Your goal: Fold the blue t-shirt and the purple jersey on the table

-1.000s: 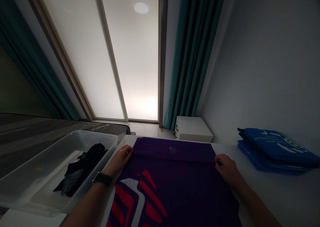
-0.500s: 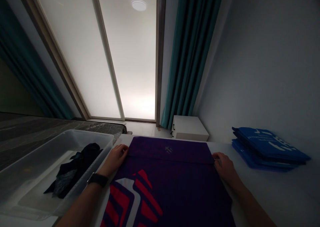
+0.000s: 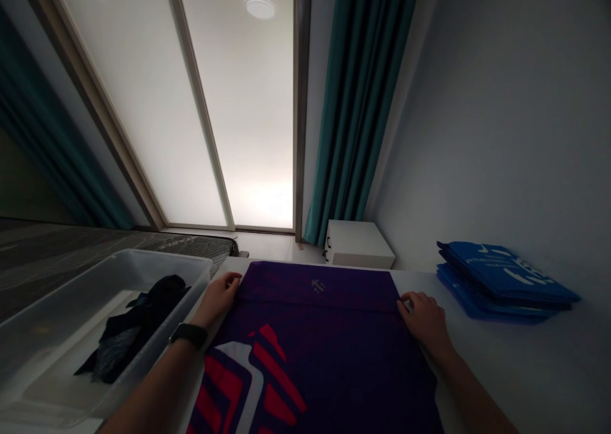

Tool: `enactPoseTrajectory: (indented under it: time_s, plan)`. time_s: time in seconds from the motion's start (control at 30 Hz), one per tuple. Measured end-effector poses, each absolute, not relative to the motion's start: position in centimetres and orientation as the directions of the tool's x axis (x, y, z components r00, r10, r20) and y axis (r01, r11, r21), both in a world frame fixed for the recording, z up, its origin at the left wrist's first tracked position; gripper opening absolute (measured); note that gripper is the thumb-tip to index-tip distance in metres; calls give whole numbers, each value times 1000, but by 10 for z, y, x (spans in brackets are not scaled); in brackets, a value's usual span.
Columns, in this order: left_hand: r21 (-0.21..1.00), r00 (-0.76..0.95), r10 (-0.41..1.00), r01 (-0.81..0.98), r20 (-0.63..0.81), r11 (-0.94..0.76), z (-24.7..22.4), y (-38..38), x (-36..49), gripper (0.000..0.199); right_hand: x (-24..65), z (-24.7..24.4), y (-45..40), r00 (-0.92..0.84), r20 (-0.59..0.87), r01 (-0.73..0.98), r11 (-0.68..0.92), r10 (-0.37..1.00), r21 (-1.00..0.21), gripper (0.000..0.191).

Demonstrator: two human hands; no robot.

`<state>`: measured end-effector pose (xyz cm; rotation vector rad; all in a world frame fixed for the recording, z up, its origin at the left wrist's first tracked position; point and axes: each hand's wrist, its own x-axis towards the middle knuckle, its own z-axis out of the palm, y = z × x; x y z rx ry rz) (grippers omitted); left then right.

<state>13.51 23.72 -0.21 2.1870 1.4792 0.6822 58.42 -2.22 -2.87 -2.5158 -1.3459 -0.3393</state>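
A dark purple shirt [image 3: 353,357] lies flat on the white table, with a red and white print at its lower left. Its far end is folded over into a straight band bearing a small pale logo [image 3: 318,286]. At the left end of that band, my left hand [image 3: 220,297] pinches the cloth edge, a black watch [image 3: 189,335] on its wrist. My right hand [image 3: 424,319] grips the opposite edge near the fold line, thumb and fingers closed together. The near end of the shirt runs out of view.
To the left stands a clear plastic bin [image 3: 62,294] with dark crumpled cloth [image 3: 138,326] inside. A stack of folded blue fabric items [image 3: 506,281] with white lettering sits at the right of the white table [image 3: 496,351]. Beyond the table are a white cabinet [image 3: 360,243] and teal curtains [image 3: 363,103].
My right hand has come slightly inward and now pinches the shirt's edge more closely. The whole view has shifted a little; the shirt lies much the same.
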Motion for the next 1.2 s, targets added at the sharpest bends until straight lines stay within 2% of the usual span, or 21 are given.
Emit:
enactPoseTrajectory:
  time_s: [0.13,0.37,0.57,0.9,1.2]
  plan:
    - [530,279,956,800,86,-281,3,253,148,39,584,-32,-22,530,339,842,-532,778,-95,30]
    - [468,133,991,877,-18,-109,14,285,171,31,590,-40,-21,530,344,844,-522,775,-124,34]
    - [482,78,995,876,-66,-37,19,295,191,37,590,-40,-21,513,352,855,-502,783,-128,38]
    - [564,17,1000,826,-20,-3,10,283,196,33,591,-40,-22,514,338,855,-503,789,-127,37]
    - [512,39,999,857,39,-53,6,280,197,28,590,-39,-22,521,344,850,-511,781,-128,36]
